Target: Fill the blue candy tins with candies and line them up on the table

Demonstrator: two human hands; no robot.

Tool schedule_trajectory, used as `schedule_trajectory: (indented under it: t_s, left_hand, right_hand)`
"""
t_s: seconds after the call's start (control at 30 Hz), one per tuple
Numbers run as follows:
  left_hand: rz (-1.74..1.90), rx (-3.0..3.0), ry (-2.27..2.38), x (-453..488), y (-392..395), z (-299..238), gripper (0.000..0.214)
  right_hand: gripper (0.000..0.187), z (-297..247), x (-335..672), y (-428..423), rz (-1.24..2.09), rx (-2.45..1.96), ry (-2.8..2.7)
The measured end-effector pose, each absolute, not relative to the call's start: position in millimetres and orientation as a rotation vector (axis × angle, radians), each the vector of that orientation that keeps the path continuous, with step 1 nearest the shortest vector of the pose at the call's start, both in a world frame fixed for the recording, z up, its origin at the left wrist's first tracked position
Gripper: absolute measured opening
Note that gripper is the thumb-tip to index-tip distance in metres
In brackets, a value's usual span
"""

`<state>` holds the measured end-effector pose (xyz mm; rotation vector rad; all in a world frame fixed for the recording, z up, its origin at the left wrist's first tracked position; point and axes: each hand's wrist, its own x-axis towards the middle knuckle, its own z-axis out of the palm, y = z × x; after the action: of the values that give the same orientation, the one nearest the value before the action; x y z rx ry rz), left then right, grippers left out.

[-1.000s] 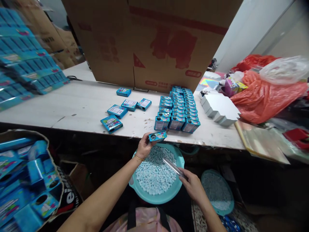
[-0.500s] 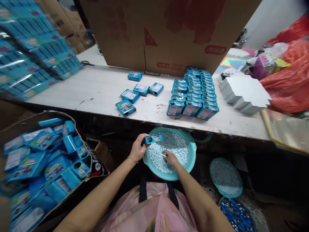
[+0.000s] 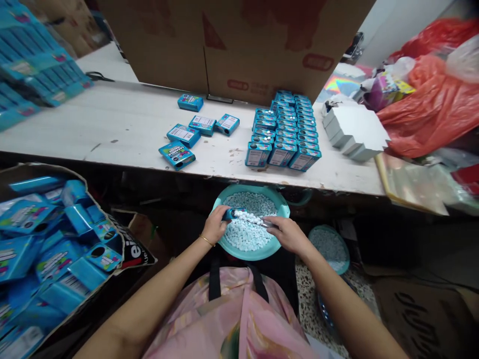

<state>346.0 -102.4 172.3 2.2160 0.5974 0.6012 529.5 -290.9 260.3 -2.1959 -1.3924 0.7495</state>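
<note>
My left hand [image 3: 216, 225] is closed around a small blue candy box [image 3: 229, 214], held above the left part of a turquoise basin [image 3: 249, 256]. My right hand [image 3: 288, 233] grips the handle of a metal scoop [image 3: 268, 224]. White candies [image 3: 247, 217] are heaped on the scoop, and its far end reaches the hole in the box's top. Below both hands, the basin holds many small pale candies [image 3: 249, 238]. The candies hide the scoop's front edge.
On the white table [image 3: 145, 132] lie several loose blue boxes [image 3: 177, 155], with rows of upright boxes [image 3: 283, 154] farther right. A large carton [image 3: 232, 45] stands behind. At left, a sack [image 3: 136, 252] holds more boxes. White folded cartons [image 3: 355, 129] sit right.
My right hand has lifted the scoop out of the basin, loaded with candies, and brought it to the box. The box has tilted toward the scoop. The view has shifted right.
</note>
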Motion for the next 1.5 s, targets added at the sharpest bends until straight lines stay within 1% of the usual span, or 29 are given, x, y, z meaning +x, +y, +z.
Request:
schedule_trajectory:
  t_s: [0.1, 0.27, 0.43, 0.63, 0.7, 0.83, 0.93, 1.03, 1.1, 1.13, 1.23, 1.3, 1.37, 1.43, 1.5]
  left_hand:
    - [0.601, 2.220, 0.576, 352.9, -106.8, 173.9, 0.038]
    - [0.612, 2.219, 0.565, 353.8, -106.4, 178.4, 0.038]
    - [0.606, 2.200, 0.551, 357.6, -109.0, 178.3, 0.038]
    - [0.661, 2.139, 0.569, 353.3, -105.0, 182.9, 0.035]
    - [0.694, 2.121, 0.618, 347.6, -101.5, 192.2, 0.034]
    - [0.766, 2.079, 0.686, 349.0, -87.2, 221.1, 0.033]
    - [0.802, 2.012, 0.624, 377.7, -68.9, 238.7, 0.035]
    - [0.797, 1.929, 0.530, 425.1, -48.5, 245.9, 0.038]
    - [0.802, 1.920, 0.482, 455.7, -37.0, 246.2, 0.045]
    - [0.819, 1.930, 0.481, 468.3, -32.6, 245.5, 0.053]
    - [0.890, 1.989, 0.544, 494.0, -25.1, 242.1, 0.090]
    - [0.917, 2.007, 0.591, 503.6, -23.9, 239.1, 0.107]
    - [0.922, 1.988, 0.619, 510.6, -24.1, 235.7, 0.110]
    - [0.928, 1.941, 0.633, 516.2, -24.7, 232.3, 0.108]
    - [0.947, 1.897, 0.622, 520.1, -25.3, 229.6, 0.103]
  right_hand:
    - [0.036, 260.2, 530.3, -289.5, 0.746, -2.186, -1.391]
    - [0.036, 247.5, 533.2, -296.9, 0.800, -2.048, -1.317]
    - [0.036, 247.7, 532.9, -299.1, 0.755, -2.093, -1.281]
    - [0.040, 220.7, 544.1, -311.8, 0.967, -1.813, -1.107]
    - [0.041, 206.8, 543.8, -314.0, 0.924, -1.860, -1.085]
    - [0.038, 182.8, 535.4, -303.5, 0.770, -2.113, -1.204]
    - [0.038, 170.1, 528.2, -286.3, 0.757, -2.295, -1.322]
    - [0.044, 158.0, 521.4, -276.5, 0.738, -2.441, -1.413]
    - [0.048, 151.7, 517.9, -278.5, 0.710, -2.451, -1.425]
    - [0.049, 151.2, 517.2, -281.2, 0.691, -2.425, -1.419]
    - [0.043, 173.2, 524.1, -285.4, 0.554, -2.271, -1.421]
    - [0.039, 212.6, 539.7, -274.7, 0.342, -2.144, -1.443]
    - [0.039, 265.4, 564.7, -246.9, 0.098, -2.045, -1.453]
    - [0.045, 317.3, 596.3, -203.2, -0.083, -1.989, -1.478]
    - [0.052, 354.5, 630.2, -150.2, -0.206, -2.009, -1.499]
